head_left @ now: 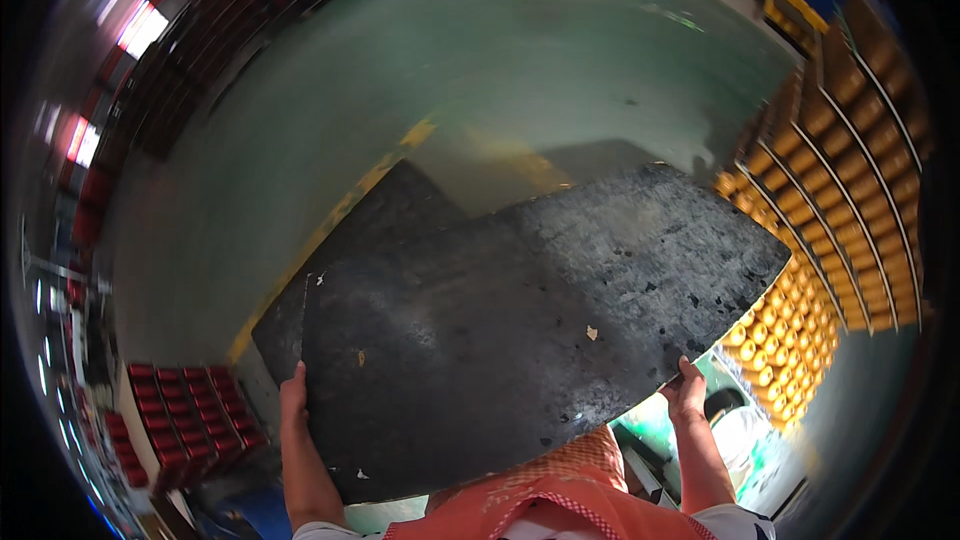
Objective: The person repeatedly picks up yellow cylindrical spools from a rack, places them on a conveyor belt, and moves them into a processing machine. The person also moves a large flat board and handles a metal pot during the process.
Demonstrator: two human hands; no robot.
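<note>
A large black board with scuffs, pale patches and small chips spans the space in front of me, tilted across the view. My left hand is closed round its left edge, thumb on top. On the near right edge, my right hand grips the same board, its thumb over the upper face and the other fingers partly hidden beneath. Behind its far left side shows part of a second dark board; whether the two touch I cannot tell.
To the right rise tiers of round yellow pieces divided by thin sheets, with more yellow pieces lower down. Red pieces in rows stand at the lower left. A yellow line crosses the green floor. Dark red stacks line the far left.
</note>
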